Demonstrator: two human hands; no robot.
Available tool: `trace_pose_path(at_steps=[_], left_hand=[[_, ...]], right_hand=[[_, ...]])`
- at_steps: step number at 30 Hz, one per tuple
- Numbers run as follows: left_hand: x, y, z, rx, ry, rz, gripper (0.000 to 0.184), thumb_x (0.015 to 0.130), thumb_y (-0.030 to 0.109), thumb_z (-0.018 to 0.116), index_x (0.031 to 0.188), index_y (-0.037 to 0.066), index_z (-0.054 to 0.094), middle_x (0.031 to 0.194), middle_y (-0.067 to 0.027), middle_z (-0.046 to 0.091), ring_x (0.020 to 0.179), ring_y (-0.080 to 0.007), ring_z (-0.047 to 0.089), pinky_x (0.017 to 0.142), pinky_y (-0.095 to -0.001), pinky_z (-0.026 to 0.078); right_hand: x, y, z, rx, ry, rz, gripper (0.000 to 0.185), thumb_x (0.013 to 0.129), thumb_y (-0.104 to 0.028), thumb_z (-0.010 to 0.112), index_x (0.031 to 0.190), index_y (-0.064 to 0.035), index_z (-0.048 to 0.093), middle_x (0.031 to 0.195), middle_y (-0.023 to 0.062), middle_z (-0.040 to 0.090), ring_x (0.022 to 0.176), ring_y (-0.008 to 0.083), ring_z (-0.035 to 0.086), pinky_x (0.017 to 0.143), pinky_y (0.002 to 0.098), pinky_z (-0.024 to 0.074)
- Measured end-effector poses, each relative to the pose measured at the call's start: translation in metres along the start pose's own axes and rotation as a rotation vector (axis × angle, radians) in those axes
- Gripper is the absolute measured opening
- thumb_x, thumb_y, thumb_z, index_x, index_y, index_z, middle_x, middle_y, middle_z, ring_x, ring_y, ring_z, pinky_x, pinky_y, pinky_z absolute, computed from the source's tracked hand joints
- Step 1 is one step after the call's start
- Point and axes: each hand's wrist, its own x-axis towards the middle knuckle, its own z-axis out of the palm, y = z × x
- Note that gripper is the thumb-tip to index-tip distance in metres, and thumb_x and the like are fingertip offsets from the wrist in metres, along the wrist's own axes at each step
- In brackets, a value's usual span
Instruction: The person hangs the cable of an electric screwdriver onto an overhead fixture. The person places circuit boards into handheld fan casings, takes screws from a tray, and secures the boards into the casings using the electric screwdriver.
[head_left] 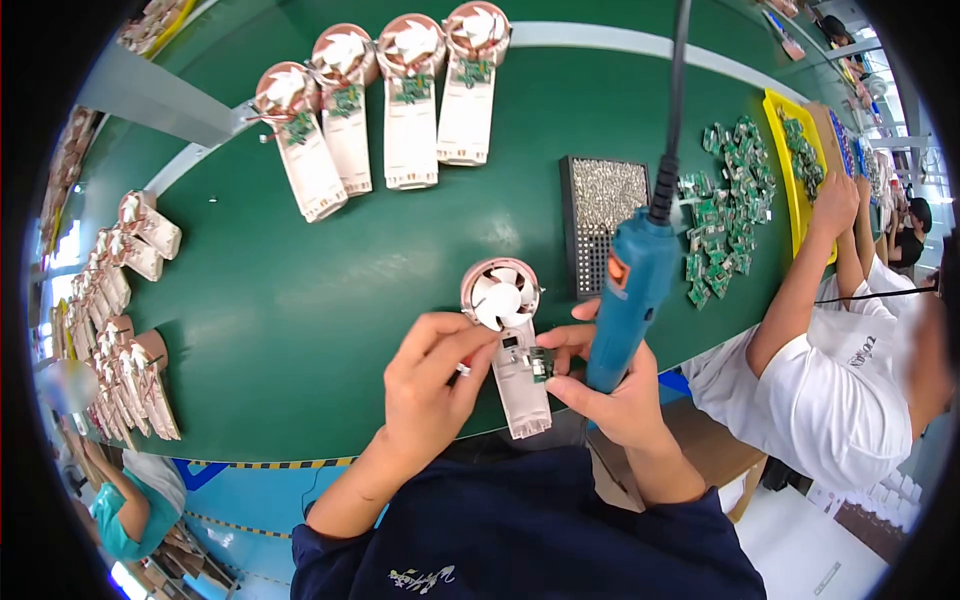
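R hand [628, 405] pinches green PCB [541, 365], R edge of housing [522, 405], lower ctr; housing near-vert., fan end up; L hand [425, 385] grasps white plug [463, 369].

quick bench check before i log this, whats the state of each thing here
near fan unit, open, fan facing up
circuit board, held at that unit by the right hand
four far fan units, open, boards showing
screwdriver, hanging by its cord, power unclear
black tray, partly filled
yellow bin, holding boards
loose boards, spread out
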Motion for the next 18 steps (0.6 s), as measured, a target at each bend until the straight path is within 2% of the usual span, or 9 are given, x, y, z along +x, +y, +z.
trace_pose_path(at_steps=[1,3,4,7,8,9,11,14,18], left_hand=[[0.000,-0.001,0.002,-0.008,-0.009,-0.014,0.020,0.079,-0.007,0.072,0.097,0.001,0.068,0.093,-0.0091,0.061,0.070,-0.0173,0.064,0.059,-0.0277,0.052],[-0.003,-0.003,0.004,-0.108,0.067,-0.093,0.019,0.081,-0.009,0.069,0.098,-0.003,0.065,0.089,-0.0091,0.061,0.075,-0.0142,0.061,0.060,-0.0254,0.049],[-0.004,-0.004,0.003,-0.133,0.053,-0.132,0.018,0.081,-0.009,0.070,0.095,-0.002,0.062,0.093,-0.0117,0.062,0.072,-0.0193,0.063,0.062,-0.0277,0.052],[0.001,0.005,-0.004,-0.094,0.009,-0.178,0.018,0.080,-0.011,0.068,0.094,-0.002,0.061,0.092,-0.0123,0.062,0.070,-0.0192,0.062,0.062,-0.0278,0.051],[-0.001,-0.003,-0.003,-0.065,0.019,-0.088,0.021,0.078,-0.010,0.067,0.096,-0.003,0.060,0.092,-0.0136,0.061,0.071,-0.0224,0.061,0.060,-0.0277,0.050],[-0.007,-0.007,-0.004,-0.050,-0.003,-0.133,0.023,0.075,-0.009,0.066,0.097,-0.002,0.060,0.092,-0.0154,0.061,0.073,-0.0293,0.061,0.061,-0.0319,0.050],[-0.007,-0.011,-0.004,-0.077,0.018,-0.089,0.025,0.074,-0.008,0.065,0.098,-0.001,0.059,0.092,-0.0168,0.061,0.075,-0.0351,0.060,0.063,-0.0368,0.050],[-0.008,-0.012,-0.003,-0.029,0.050,-0.020,0.025,0.075,-0.007,0.065,0.098,0.000,0.059,0.092,-0.0168,0.061,0.076,-0.0374,0.059,0.064,-0.0405,0.049],[-0.009,-0.014,-0.002,-0.015,0.036,-0.019,0.025,0.076,-0.007,0.065,0.099,0.000,0.059,0.091,-0.0161,0.061,0.075,-0.0352,0.059,0.062,-0.0386,0.049]], right_hand=[[0.001,-0.003,0.000,-0.001,0.008,0.017,0.059,0.078,0.006,0.073,0.129,-0.0009,0.045,0.114,0.0098,0.066,0.083,0.0095,0.057,0.071,0.0233,0.0490],[0.003,-0.006,0.001,-0.243,-0.011,0.004,0.055,0.080,0.002,0.073,0.129,-0.0005,0.048,0.113,0.0092,0.067,0.084,0.0111,0.061,0.075,0.0261,0.0510],[0.004,-0.010,0.003,-0.440,0.029,-0.038,0.056,0.079,-0.002,0.075,0.130,-0.0002,0.051,0.111,0.0104,0.067,0.090,0.0165,0.066,0.080,0.0298,0.0522],[0.008,-0.023,0.009,-0.639,-0.062,-0.100,0.062,0.076,-0.002,0.076,0.131,-0.0005,0.050,0.108,0.0124,0.067,0.098,0.0230,0.068,0.084,0.0322,0.0523],[0.010,-0.027,0.014,-0.687,-0.063,-0.139,0.065,0.069,0.001,0.077,0.130,-0.0029,0.053,0.107,0.0140,0.066,0.094,0.0265,0.068,0.082,0.0331,0.0537],[0.012,-0.028,0.017,-0.692,-0.070,-0.138,0.065,0.069,0.001,0.077,0.130,-0.0029,0.053,0.107,0.0140,0.066,0.094,0.0265,0.068,0.082,0.0331,0.0537],[0.016,-0.030,0.021,-0.812,-0.110,-0.178,0.067,0.065,0.004,0.077,0.127,-0.0050,0.055,0.107,0.0144,0.065,0.092,0.0289,0.068,0.080,0.0354,0.0549],[0.017,-0.028,0.026,-0.872,-0.120,-0.203,0.067,0.062,0.005,0.077,0.125,-0.0053,0.056,0.106,0.0149,0.065,0.090,0.0301,0.067,0.078,0.0363,0.0555],[0.016,-0.026,0.029,-0.881,-0.094,-0.216,0.066,0.063,0.004,0.077,0.125,-0.0045,0.056,0.106,0.0150,0.065,0.089,0.0295,0.067,0.077,0.0355,0.0556]])
